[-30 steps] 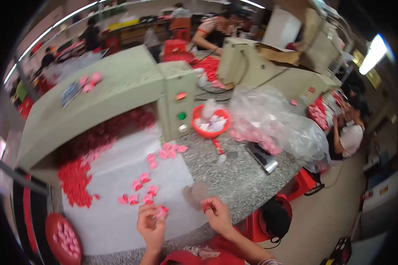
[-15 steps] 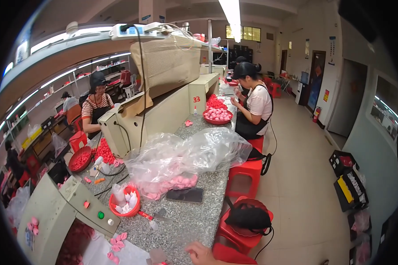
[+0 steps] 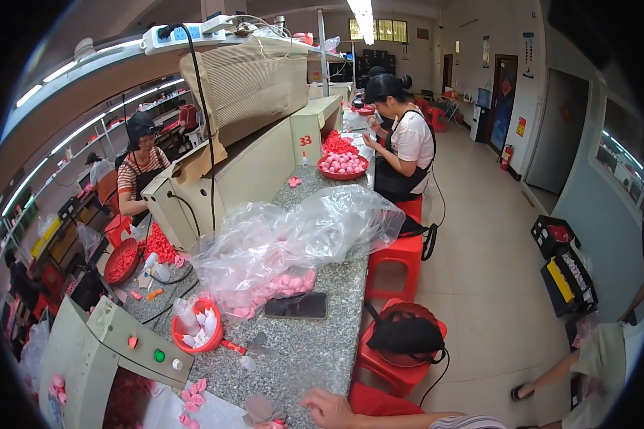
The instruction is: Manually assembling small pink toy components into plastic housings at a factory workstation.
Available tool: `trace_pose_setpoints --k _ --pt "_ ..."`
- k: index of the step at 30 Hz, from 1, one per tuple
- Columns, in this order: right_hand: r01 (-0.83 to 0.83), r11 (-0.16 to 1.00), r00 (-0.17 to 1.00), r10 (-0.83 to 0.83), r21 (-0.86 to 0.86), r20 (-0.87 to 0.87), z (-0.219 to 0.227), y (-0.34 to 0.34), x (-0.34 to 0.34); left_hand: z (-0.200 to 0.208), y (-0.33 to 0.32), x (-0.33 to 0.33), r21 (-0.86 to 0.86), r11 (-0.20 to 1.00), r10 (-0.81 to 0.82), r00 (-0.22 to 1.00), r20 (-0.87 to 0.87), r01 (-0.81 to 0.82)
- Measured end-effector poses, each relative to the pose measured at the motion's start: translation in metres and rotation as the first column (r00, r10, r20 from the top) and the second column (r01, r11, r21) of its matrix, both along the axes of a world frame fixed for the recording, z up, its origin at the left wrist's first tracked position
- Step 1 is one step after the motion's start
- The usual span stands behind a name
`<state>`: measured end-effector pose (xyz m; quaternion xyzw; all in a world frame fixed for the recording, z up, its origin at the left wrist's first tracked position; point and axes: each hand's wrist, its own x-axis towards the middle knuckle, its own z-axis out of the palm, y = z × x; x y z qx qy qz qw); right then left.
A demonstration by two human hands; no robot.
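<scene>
My right hand point(image 3: 327, 409) is at the table's near edge, low in the picture. Its fingers are loosely bent and apart, and I see nothing in them. To its left lie a thin grey piece point(image 3: 262, 409) and a bit of pink at the bottom rim. Pink petal-like pieces point(image 3: 193, 397) lie on a white sheet point(image 3: 163, 409) before a beige machine point(image 3: 79, 357) with coloured buttons. Farther up stands a red basket point(image 3: 217, 336) of white bottles, with a red-and-white tube point(image 3: 234, 347) beside it. My left hand is out of view.
A dark phone point(image 3: 296, 306) and a clear plastic bag point(image 3: 300, 229) over pink pieces lie on the speckled table point(image 3: 315, 357). Red stools point(image 3: 393, 268) line its right side, one bearing a black bag point(image 3: 406, 334). Co-workers point(image 3: 408, 143) sit beyond; another person point(image 3: 601, 365) is at right.
The view has shifted slightly. More of my right forearm and a striped sleeve now show, the hand staying by the table edge. A person has come into view at the lower right.
</scene>
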<state>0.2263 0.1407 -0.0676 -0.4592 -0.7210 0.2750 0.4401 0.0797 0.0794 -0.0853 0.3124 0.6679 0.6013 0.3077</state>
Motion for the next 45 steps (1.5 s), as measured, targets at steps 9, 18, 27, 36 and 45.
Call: trace_pose_setpoints --k 9,18,27,36,45 --pt "0.084 0.996 0.996 -0.083 -0.027 0.035 -0.018 -0.004 -0.008 0.003 -0.006 -0.002 0.040 0.999 -0.005 0.999 -0.054 0.007" --pt "0.091 0.995 0.995 -0.093 0.049 0.035 -0.019 0.000 -0.010 -0.013 0.002 -0.004 0.112 0.993 -0.050 0.993 0.103 0.038" --pt "0.077 0.997 0.997 -0.077 0.003 0.025 -0.015 -0.002 -0.009 -0.012 -0.003 -0.003 0.127 0.991 -0.048 0.989 0.141 0.030" --pt "0.082 0.996 0.996 -0.083 0.031 0.022 -0.021 -0.001 -0.008 -0.004 -0.003 0.000 0.092 0.995 -0.041 0.989 0.140 0.029" --pt "0.064 0.998 0.996 -0.064 0.000 0.054 -0.025 -0.001 -0.010 0.006 -0.002 0.002 0.048 0.999 0.001 0.996 0.090 -0.006"
